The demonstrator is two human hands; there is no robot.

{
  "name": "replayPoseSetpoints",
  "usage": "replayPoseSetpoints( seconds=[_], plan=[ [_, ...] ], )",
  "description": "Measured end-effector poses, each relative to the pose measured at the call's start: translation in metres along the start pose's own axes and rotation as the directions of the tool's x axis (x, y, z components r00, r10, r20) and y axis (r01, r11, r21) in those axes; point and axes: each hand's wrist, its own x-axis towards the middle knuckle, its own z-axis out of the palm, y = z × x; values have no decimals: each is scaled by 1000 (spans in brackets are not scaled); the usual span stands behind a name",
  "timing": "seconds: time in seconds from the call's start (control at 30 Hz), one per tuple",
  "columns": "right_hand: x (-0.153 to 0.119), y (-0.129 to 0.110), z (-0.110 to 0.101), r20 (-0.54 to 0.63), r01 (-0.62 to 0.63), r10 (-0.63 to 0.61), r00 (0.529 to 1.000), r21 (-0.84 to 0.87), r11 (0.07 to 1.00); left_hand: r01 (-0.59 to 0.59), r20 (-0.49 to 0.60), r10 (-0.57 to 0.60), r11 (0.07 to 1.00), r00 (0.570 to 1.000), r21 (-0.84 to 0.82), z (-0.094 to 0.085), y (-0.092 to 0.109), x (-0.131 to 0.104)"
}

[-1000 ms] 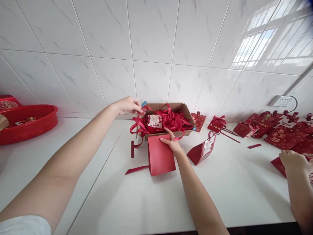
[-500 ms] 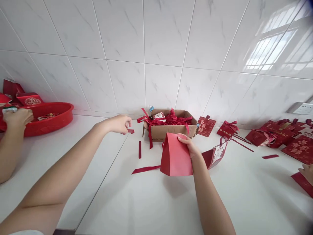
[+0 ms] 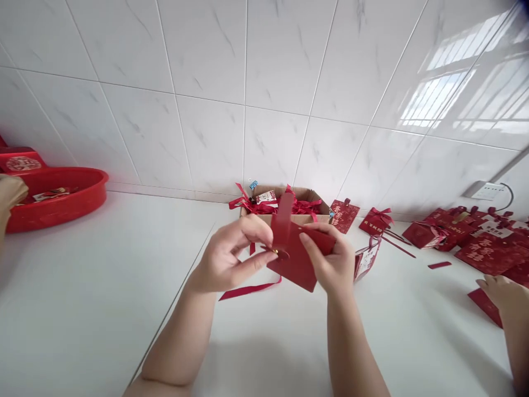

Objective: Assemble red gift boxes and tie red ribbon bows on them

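Over the table, in front of the cardboard box, my right hand (image 3: 333, 256) grips a red paper gift box (image 3: 303, 267), thumb on the near face and fingers behind. The gift box is tilted. My left hand (image 3: 231, 253) pinches the lower end of a red strap (image 3: 282, 220) against the box's left side. A small gold-coloured fastener (image 3: 275, 251) shows by the left fingertips. The strap's other end sticks up, slightly blurred. A dark red ribbon (image 3: 248, 290) trails on the table below the box.
Behind my hands stands a cardboard box (image 3: 317, 194) of red ribbons. A small red bag with a white label (image 3: 366, 260) and several red gift bags (image 3: 491, 242) lie to the right. Another person's hand (image 3: 502, 292) is at far right. A red basin (image 3: 88, 193) stands left.
My left hand has come from the left with the strap to the gift box. The gift box has been turned and tilted in my right hand. The view has shifted slightly.
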Motion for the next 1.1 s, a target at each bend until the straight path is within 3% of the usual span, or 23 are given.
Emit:
replayPoseSetpoints(
  seconds=[0.1,0.23,0.57,0.83,1.1],
  plan=[
    [-14,-20,6,54,200,-201,978,28,979,-231,90,226,972,970,45,10,-2,1],
    [-23,-24,1,116,331,-351,929,162,930,-341,90,335,939,938,54,16,3,-1],
    [-20,-33,-13,142,556,-562,815,85,827,-282,60,277,949,959,143,22,4,-8],
    [-16,-31,-17,199,523,-530,824,95,847,-116,83,112,993,990,35,21,6,-8],
    [-17,-33,-18,213,508,-509,834,66,859,-121,-21,123,991,992,63,22,7,-6]
  ],
)
